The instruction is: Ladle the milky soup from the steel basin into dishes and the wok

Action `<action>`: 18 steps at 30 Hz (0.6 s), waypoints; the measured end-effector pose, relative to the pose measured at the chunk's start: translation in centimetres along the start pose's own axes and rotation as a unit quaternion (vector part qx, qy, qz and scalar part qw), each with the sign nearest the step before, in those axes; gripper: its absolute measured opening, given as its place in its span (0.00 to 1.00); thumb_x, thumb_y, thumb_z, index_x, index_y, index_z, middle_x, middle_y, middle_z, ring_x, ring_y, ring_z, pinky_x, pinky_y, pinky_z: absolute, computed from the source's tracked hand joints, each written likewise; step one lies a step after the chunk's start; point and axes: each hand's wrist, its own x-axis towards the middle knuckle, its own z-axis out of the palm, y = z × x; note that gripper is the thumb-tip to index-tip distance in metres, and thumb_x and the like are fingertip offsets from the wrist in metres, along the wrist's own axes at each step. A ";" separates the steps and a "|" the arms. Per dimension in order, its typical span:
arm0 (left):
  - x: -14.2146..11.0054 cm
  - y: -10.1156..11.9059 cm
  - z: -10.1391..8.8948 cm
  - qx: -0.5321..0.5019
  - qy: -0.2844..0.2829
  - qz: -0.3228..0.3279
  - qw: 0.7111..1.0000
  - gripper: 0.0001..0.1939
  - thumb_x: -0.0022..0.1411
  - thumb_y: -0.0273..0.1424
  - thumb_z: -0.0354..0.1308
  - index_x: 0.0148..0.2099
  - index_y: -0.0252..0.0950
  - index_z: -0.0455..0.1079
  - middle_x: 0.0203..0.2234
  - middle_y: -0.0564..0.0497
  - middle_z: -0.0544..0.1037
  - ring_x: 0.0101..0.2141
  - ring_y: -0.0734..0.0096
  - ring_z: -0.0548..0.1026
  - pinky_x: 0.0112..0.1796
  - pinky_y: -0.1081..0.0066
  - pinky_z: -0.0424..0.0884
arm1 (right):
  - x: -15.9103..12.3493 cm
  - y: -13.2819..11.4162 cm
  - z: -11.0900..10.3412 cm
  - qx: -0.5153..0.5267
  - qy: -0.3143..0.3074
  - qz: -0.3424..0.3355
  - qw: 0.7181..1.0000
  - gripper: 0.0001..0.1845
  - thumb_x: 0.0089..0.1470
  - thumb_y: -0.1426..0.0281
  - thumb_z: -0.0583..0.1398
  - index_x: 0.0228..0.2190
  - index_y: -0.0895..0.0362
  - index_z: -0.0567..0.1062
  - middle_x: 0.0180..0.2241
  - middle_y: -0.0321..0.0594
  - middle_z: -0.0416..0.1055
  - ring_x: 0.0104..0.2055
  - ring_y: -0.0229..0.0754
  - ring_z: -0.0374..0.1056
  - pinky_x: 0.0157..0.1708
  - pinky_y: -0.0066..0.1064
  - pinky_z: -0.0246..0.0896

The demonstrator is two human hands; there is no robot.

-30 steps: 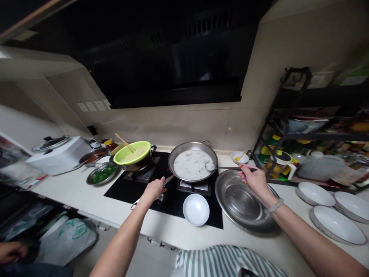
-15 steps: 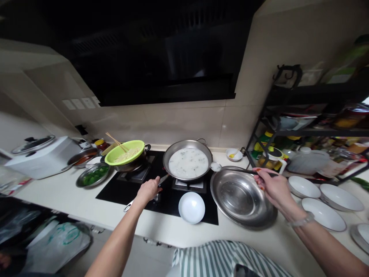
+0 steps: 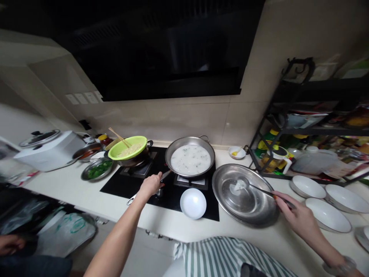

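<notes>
My left hand [image 3: 151, 185] is wrapped round the handle of a steel wok [image 3: 211, 158] on the right burner. Inside the wok is a milky white soup [image 3: 190, 159] with dark green flecks. My right hand [image 3: 295, 211] grips the dark handle of a ladle [image 3: 243, 182], whose bowl is over a wide steel basin [image 3: 219, 196]. Some white stuff shows in the basin at the ladle's bowl; whether the ladle touches the bottom I cannot tell. A small white bowl [image 3: 193, 204] sits on the cooktop's front edge, between the wok and me.
A lime green colander [image 3: 128, 148] with noodles and chopsticks rests on a pot at the left burner. Beside it is a dish of greens [image 3: 99, 169]. White bowls [image 3: 327, 213] stand at right, below a black rack [image 3: 276, 115]. Another person's hand [image 3: 11, 244] shows lower left.
My right hand has moved right and toward me, carrying the ladle from the wok's right rim to over the steel basin. My left hand keeps its hold on the wok handle.
</notes>
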 end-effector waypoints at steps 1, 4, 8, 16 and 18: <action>0.0 0.0 0.0 -0.002 0.000 -0.002 1.000 0.21 0.62 0.38 0.53 0.55 0.38 0.59 0.41 0.39 0.77 0.43 0.54 0.76 0.38 0.64 0.69 | -0.3 0.7 0.0 -0.024 -0.009 -0.061 0.998 0.15 0.46 0.58 0.58 0.33 0.50 0.78 0.32 0.41 0.78 0.31 0.48 0.74 0.31 0.38 0.70; 0.0 0.1 0.0 -0.005 0.003 -0.002 1.000 0.21 0.61 0.38 0.53 0.54 0.37 0.59 0.40 0.39 0.77 0.43 0.54 0.76 0.38 0.64 0.69 | -1.1 2.5 -0.1 -0.085 -0.050 -0.214 0.972 0.14 0.49 0.60 0.57 0.36 0.49 0.78 0.37 0.41 0.78 0.39 0.48 0.74 0.41 0.38 0.70; 0.0 0.1 0.1 -0.004 0.010 0.001 1.000 0.19 0.61 0.39 0.53 0.52 0.37 0.60 0.40 0.40 0.77 0.42 0.54 0.76 0.37 0.64 0.69 | -1.5 3.5 -0.4 -0.121 -0.093 -0.302 0.941 0.14 0.52 0.65 0.56 0.39 0.49 0.78 0.39 0.40 0.77 0.41 0.45 0.73 0.44 0.35 0.69; -0.1 0.1 0.1 -0.011 0.015 -0.002 1.000 0.18 0.61 0.39 0.53 0.51 0.38 0.61 0.39 0.40 0.77 0.41 0.54 0.77 0.36 0.65 0.69 | 0.0 0.3 -0.5 0.059 0.081 0.057 0.993 0.11 0.48 0.58 0.57 0.29 0.50 0.75 0.24 0.44 0.75 0.30 0.54 0.74 0.33 0.47 0.73; -0.1 0.1 0.2 -0.013 0.018 -0.002 1.000 0.18 0.61 0.39 0.54 0.51 0.38 0.61 0.39 0.40 0.77 0.41 0.54 0.77 0.36 0.65 0.69 | 1.0 -0.9 -0.4 0.162 0.106 0.106 0.975 0.09 0.48 0.59 0.57 0.25 0.49 0.73 0.22 0.43 0.73 0.29 0.54 0.73 0.28 0.45 0.73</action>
